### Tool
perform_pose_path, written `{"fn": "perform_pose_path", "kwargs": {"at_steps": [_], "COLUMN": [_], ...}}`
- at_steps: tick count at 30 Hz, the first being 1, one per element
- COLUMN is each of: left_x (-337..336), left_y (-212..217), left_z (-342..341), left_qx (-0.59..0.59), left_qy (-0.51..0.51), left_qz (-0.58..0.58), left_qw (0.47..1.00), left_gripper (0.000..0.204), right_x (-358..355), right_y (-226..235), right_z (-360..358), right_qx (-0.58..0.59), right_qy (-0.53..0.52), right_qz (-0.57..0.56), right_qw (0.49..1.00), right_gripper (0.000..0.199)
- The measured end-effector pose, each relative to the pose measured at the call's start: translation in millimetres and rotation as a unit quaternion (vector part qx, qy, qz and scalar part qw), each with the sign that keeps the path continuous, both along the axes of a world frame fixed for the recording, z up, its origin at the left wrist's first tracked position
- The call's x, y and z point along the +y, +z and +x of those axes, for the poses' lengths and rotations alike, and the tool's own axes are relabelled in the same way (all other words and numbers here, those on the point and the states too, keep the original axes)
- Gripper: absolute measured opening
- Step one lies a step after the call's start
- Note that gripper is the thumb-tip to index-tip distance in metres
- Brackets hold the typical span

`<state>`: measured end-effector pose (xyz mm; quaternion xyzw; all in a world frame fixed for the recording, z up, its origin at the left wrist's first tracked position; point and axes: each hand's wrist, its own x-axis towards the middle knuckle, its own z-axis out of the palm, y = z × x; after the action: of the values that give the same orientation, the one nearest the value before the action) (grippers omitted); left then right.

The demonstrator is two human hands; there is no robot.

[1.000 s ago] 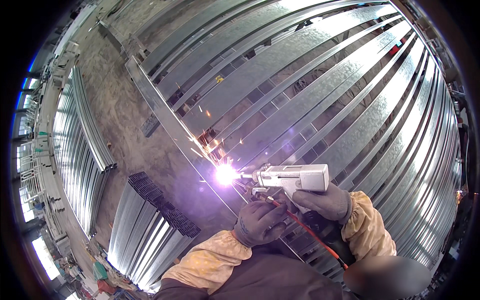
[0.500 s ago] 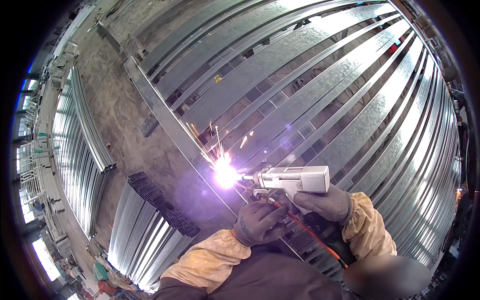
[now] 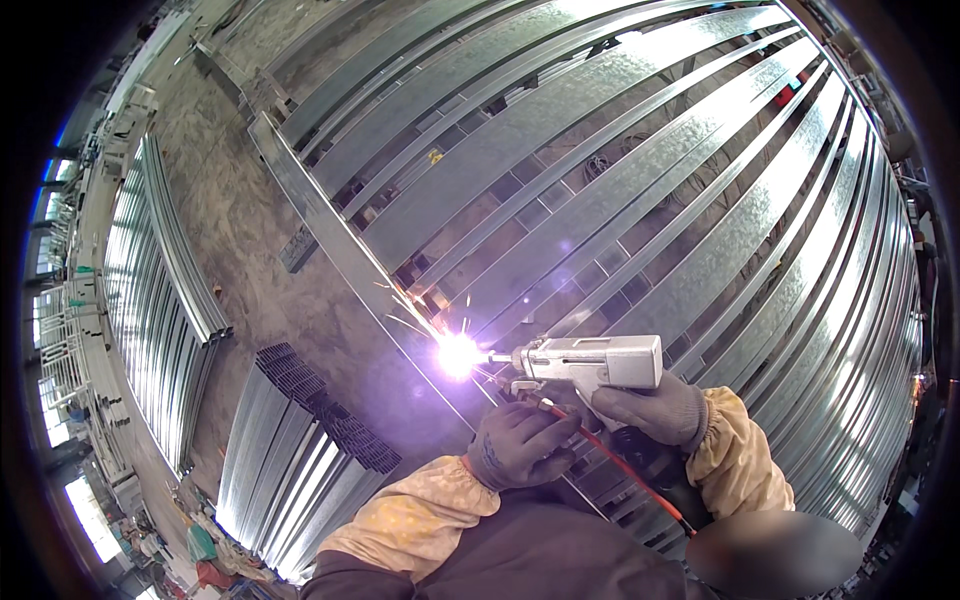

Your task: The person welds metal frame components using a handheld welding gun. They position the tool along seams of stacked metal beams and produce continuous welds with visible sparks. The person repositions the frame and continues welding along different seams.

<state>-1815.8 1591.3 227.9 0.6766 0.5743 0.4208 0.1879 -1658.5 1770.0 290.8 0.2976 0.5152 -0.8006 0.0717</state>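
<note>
2 hands (image 3: pixel 522 445), 1 torch (image 3: pixel 600 361)

Gloved left hand (image 3: pixel 520 442), fingers (image 3: pixel 545 435) bent inward, knuckles up, near the gloved right hand (image 3: pixel 660 410), curled in a hold, partly hidden, both forearms (image 3: pixel 410 515) angled inward, yellowish sleeves (image 3: pixel 745 450) gathered at the wrists (image 3: pixel 482 472)

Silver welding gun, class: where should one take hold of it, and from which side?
Probably by its handle, from the lower right: it slants down from the boxy body, behind the nozzle, which points left into the glaring arc. The right hand grips there.
</note>
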Motion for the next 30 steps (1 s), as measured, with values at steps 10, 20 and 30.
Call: {"fn": "perform_pose_path", "kwargs": {"at_steps": [10,20,30], "left_x": [-2,-1,-5], "left_y": [-3,-4,5], "left_z": [2,7,15], "left_qx": [0.013,0.014,0.005], "left_qy": [-0.013,-0.024,-0.024], "left_qz": [0.006,0.03,0.013], "left_qw": [1.0,0.999,1.0], "left_gripper": [0.046,0.047,0.042], "right_x": [0,-6,-12], "right_y": [4,8,4], "right_z": [3,7,18], "right_qx": [0.0,0.039,0.05], "right_qy": [0.009,-0.011,-0.024], "right_qz": [0.005,0.007,-0.016], "right_qw": [1.0,0.999,0.998], "right_gripper": [0.042,0.041,0.035]}}
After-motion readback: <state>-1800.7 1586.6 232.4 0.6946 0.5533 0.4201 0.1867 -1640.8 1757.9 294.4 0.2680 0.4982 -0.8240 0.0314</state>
